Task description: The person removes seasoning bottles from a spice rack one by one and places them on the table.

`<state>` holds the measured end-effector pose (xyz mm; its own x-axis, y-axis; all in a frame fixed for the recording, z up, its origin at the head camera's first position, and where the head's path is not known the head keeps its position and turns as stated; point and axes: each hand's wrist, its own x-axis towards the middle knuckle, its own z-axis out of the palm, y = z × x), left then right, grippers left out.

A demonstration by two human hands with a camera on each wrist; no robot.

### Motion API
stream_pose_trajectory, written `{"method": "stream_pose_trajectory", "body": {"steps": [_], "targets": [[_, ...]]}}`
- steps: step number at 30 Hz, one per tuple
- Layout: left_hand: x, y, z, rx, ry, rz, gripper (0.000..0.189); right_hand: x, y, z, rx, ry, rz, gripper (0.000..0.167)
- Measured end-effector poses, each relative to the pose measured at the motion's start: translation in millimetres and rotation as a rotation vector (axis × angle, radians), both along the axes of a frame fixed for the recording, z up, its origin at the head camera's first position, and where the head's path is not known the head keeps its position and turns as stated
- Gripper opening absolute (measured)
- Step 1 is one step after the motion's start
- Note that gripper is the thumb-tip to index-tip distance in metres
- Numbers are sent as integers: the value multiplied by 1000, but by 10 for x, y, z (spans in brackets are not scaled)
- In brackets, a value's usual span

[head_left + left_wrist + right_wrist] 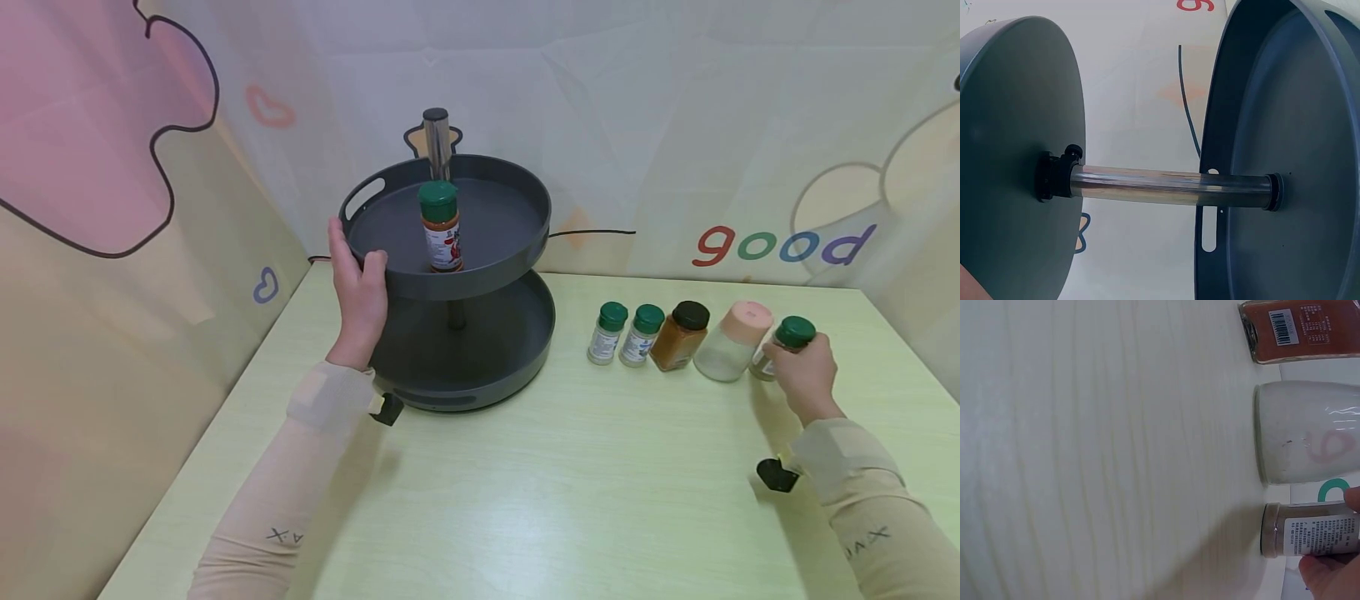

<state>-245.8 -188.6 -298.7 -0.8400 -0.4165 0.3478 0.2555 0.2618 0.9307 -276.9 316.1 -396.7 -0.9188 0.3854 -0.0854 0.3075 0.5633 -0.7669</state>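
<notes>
A two-tier dark grey turntable rack stands left of centre, its upper tray (495, 208) above its lower tray (465, 358). My left hand (362, 296) rests against the upper tray's left outer side, fingers straight and thumb by the rim. On that tray stands a green-capped spice jar (441, 237) with red-brown contents. At the right, my right hand (808, 375) pinches another green-capped spice jar (795, 332) between thumb and fingers. In the right wrist view this spice jar (1316, 534) shows a white printed label, with fingertips (1319, 569) against it.
Left of the held jar stand a pink-lidded clear jar (723, 354), a black-capped jar of orange-brown powder (678, 337) and two small green-capped jars, one (639, 337) beside the other (606, 335). A metal pole (1147, 184) joins the trays. Printed cloth (637, 125) hangs behind the table.
</notes>
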Motion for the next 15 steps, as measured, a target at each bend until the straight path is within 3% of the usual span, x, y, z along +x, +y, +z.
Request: {"method": "stream_pose_trajectory", "body": {"steps": [15], "targets": [[15,2,8,-2,-9,-7,68,7,24,28,-23,-21,13,69]]}}
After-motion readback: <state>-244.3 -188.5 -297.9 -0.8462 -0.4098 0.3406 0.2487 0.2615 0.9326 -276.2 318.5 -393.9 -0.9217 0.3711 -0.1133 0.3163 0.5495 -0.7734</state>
